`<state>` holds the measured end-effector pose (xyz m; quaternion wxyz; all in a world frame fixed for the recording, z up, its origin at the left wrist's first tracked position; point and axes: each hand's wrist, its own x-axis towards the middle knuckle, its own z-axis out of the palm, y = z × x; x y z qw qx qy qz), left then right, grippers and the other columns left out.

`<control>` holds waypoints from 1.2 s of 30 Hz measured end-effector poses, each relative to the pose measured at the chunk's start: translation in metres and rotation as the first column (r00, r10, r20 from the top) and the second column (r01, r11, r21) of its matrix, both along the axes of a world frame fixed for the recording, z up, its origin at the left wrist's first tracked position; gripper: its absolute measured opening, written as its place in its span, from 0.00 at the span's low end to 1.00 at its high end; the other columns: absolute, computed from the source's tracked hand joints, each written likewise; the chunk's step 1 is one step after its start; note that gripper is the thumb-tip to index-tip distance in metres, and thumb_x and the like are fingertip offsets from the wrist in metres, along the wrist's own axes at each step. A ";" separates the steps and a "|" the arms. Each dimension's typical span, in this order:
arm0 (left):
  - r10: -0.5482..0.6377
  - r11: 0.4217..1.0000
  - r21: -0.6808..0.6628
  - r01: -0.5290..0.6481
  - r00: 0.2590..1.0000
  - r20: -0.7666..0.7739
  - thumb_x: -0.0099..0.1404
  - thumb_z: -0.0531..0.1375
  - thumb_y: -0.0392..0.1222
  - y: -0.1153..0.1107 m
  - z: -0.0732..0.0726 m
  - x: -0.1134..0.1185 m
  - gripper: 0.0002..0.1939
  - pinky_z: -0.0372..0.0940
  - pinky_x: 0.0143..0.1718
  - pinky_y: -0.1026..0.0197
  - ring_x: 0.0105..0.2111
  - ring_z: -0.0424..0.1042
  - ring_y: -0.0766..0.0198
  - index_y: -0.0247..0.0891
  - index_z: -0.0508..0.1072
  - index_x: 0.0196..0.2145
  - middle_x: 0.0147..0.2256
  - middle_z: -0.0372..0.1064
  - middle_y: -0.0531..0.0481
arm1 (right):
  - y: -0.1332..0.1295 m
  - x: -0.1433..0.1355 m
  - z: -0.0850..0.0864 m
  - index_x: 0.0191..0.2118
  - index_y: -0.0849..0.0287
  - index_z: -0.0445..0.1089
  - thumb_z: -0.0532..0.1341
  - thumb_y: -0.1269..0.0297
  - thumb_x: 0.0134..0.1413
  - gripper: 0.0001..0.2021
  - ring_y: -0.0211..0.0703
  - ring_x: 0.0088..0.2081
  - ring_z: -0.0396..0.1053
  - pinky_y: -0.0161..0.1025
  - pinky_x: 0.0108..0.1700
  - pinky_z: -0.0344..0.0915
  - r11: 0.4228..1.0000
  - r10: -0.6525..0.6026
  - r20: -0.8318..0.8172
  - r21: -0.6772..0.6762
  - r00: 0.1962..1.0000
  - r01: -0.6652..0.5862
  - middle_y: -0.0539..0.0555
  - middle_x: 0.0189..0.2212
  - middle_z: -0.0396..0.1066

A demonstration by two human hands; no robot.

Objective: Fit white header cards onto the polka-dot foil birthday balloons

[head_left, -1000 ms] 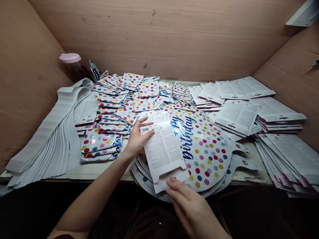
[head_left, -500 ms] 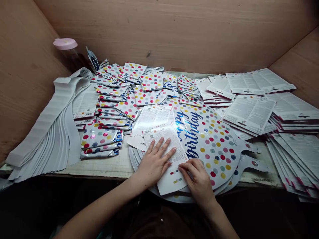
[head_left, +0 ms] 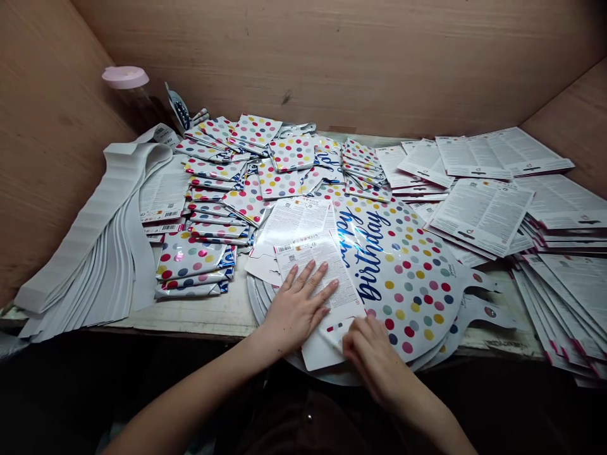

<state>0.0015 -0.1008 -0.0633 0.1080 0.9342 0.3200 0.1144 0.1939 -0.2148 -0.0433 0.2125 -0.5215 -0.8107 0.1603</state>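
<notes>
A white printed card (head_left: 344,294) lies slanted on a stack of round polka-dot "Happy Birthday" foil balloons (head_left: 417,284). My left hand (head_left: 298,309) rests flat on this card with its fingers spread. At the card's lower right edge, my right hand (head_left: 370,354) is closed in a pinch. From that pinch a white sticker (head_left: 334,335) with small coloured marks lifts and curls off the card's lower part. My fingers hide its far end. Another printed card (head_left: 296,218) lies just beyond, partly covered by the first.
Folded polka-dot balloons (head_left: 203,253) are piled at the left and back. Stacks of printed cards (head_left: 484,212) fill the right side. Long white paper strips (head_left: 95,253) lie far left, near a pink-lidded bottle (head_left: 126,79). Brown board walls (head_left: 332,63) enclose the table.
My right hand has turned and moved slightly down, and the sticker's edge now curls up from the card. My left hand stays spread on the card.
</notes>
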 end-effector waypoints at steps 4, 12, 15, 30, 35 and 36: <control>-0.134 0.990 -0.041 0.135 0.990 0.041 0.71 0.54 0.49 0.011 0.005 -0.004 0.23 0.42 0.65 0.40 0.68 0.45 0.49 0.48 0.62 0.62 0.67 0.49 0.46 | -0.031 0.014 0.022 0.28 0.57 0.63 0.59 0.64 0.62 0.10 0.41 0.31 0.63 0.37 0.33 0.63 0.976 0.156 -0.097 -0.138 0.983 -0.169 0.51 0.29 0.65; -0.244 0.950 -0.130 0.285 0.934 0.262 0.63 0.61 0.56 -0.031 0.021 -0.037 0.21 0.62 0.42 0.49 0.39 0.67 0.54 0.39 0.75 0.46 0.37 0.73 0.45 | -0.027 0.000 -0.018 0.56 0.61 0.67 0.58 0.74 0.60 0.18 0.51 0.45 0.64 0.50 0.48 0.64 0.950 0.015 0.015 0.311 1.000 -0.019 0.60 0.44 0.71; -0.175 0.982 -0.005 0.187 0.928 0.328 0.66 0.60 0.47 -0.057 0.014 -0.045 0.16 0.61 0.39 0.51 0.37 0.66 0.55 0.37 0.72 0.48 0.36 0.73 0.45 | -0.024 -0.011 -0.023 0.51 0.61 0.69 0.57 0.78 0.59 0.15 0.48 0.40 0.65 0.48 0.43 0.65 0.943 -0.033 -0.104 0.326 0.994 0.065 0.58 0.38 0.71; 0.617 0.675 -0.498 -0.544 0.787 -0.024 0.65 0.56 0.57 -0.064 0.032 -0.032 0.20 0.64 0.35 0.51 0.30 0.68 0.52 0.40 0.67 0.23 0.24 0.66 0.47 | -0.007 -0.052 -0.023 0.59 0.67 0.64 0.56 0.67 0.63 0.20 0.62 0.62 0.58 0.60 0.56 0.64 0.905 -0.195 0.042 0.394 0.980 0.163 0.67 0.57 0.65; 0.418 0.519 -0.854 0.042 0.859 0.296 0.68 0.51 0.56 -0.046 0.064 -0.027 0.20 0.66 0.46 0.54 0.41 0.71 0.54 0.41 0.73 0.44 0.40 0.72 0.45 | -0.006 -0.013 -0.004 0.64 0.66 0.57 0.48 0.75 0.63 0.24 0.54 0.59 0.64 0.54 0.56 0.68 0.817 -0.237 -0.060 0.528 0.970 0.232 0.64 0.54 0.69; 0.430 0.573 -0.820 -0.001 0.852 0.299 0.68 0.51 0.58 -0.035 0.067 -0.027 0.21 0.66 0.46 0.53 0.42 0.71 0.53 0.41 0.71 0.47 0.41 0.72 0.44 | -0.011 0.015 0.003 0.64 0.63 0.57 0.49 0.75 0.63 0.24 0.53 0.57 0.67 0.52 0.54 0.70 0.745 -0.310 -0.077 0.600 0.948 0.292 0.62 0.53 0.71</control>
